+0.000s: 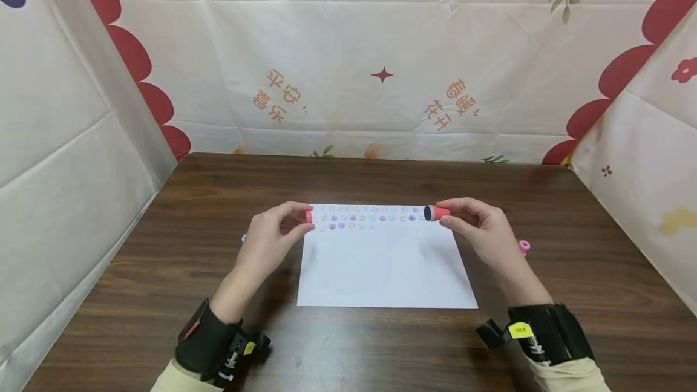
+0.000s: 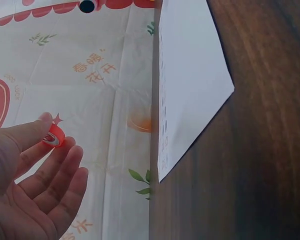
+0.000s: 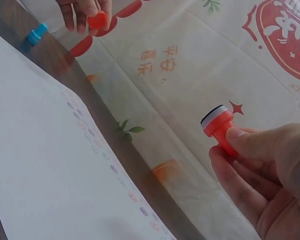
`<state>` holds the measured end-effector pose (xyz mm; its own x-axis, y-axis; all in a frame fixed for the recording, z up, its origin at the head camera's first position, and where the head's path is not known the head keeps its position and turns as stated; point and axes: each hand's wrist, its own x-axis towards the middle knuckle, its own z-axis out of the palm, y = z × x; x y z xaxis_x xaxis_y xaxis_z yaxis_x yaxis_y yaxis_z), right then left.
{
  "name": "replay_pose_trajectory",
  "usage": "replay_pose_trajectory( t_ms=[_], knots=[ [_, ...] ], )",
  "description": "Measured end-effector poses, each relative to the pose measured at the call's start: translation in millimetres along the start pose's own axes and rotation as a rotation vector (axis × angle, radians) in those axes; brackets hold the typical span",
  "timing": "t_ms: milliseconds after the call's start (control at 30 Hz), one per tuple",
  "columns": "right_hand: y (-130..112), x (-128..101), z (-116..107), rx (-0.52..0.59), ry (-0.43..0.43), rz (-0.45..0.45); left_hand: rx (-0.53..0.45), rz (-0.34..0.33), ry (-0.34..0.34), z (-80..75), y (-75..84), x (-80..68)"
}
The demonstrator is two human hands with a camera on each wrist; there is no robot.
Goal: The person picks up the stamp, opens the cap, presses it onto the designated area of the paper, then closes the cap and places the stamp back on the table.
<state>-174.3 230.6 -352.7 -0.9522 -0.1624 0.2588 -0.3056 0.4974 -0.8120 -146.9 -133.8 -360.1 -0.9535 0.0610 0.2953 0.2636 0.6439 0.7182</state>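
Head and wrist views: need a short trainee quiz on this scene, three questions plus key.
1. Match each hand, left hand and right hand, to what it pinches: red stamp, red cap.
2. True or false: the small prints run along the near edge of the paper.
3. Fill in: the small item on the table, left of the paper, is ____ in colour.

Key:
1. Left hand: red cap; right hand: red stamp.
2. False; they run along the far edge.
3. Blue.

Pale printed cloth (image 1: 337, 41) surrounds a brown wooden table (image 1: 376, 343) on 3 sides.
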Motion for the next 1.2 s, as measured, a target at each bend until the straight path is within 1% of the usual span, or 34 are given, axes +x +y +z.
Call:
replay_pose_trajectory(
  t_ms=[467, 800, 1067, 1200],
  knots=[
    [2, 17, 17, -0.09, -0.012, -0.013, -0.002, 0.003, -0.003, -0.6, -1.3, -1.0],
    [-1, 33, 32, -0.208, -0.038, -0.087, 0.004, -0.001, -0.001, -0.8, -2.2, -1.5],
    [-6, 46, 44, -0.231, -0.07, -0.082, 0.001, -0.002, -0.001, -0.4, -2.8, -2.3],
    [-8, 50, 50, -0.245, -0.087, -0.107, -0.001, -0.003, -0.004, -0.2, -2.5, -2.1]
  ],
)
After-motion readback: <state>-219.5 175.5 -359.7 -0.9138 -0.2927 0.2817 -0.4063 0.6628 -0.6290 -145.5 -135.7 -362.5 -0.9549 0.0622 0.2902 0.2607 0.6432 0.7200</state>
